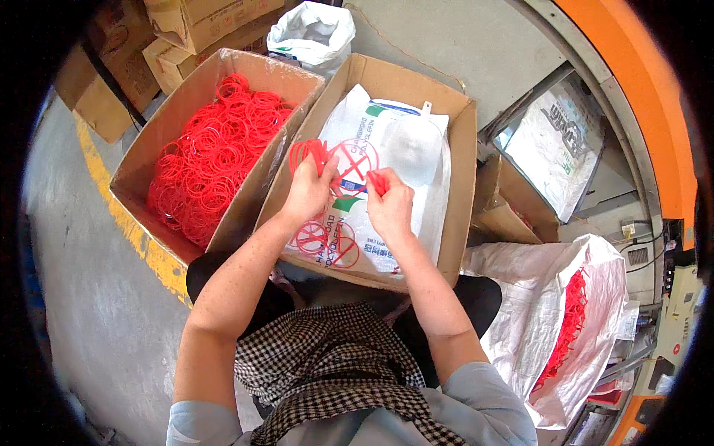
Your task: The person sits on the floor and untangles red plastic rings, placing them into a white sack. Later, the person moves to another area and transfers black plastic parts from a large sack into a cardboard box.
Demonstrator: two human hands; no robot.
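My left hand (310,192) holds a bunch of thin red plastic rings (305,151) above the cardboard box in front of me. Between my two hands is a red ring with a cross-shaped runner (355,163) inside it. My right hand (390,205) is closed around small red plastic pieces (378,182) at the ring's right side; their exact shape is hidden by my fingers. Below my left wrist, a few more red rings with crosses (318,238) lie on a white woven sack (385,223), which bears writing and lines the box (413,83).
On the left, a second cardboard box (139,139) holds a heap of red rings (223,145). A white sack (312,33) stands behind. To the right, an open white sack (519,295) contains red cross-shaped pieces (563,329). A clear plastic, pan-shaped object (411,148) lies on the sack lining.
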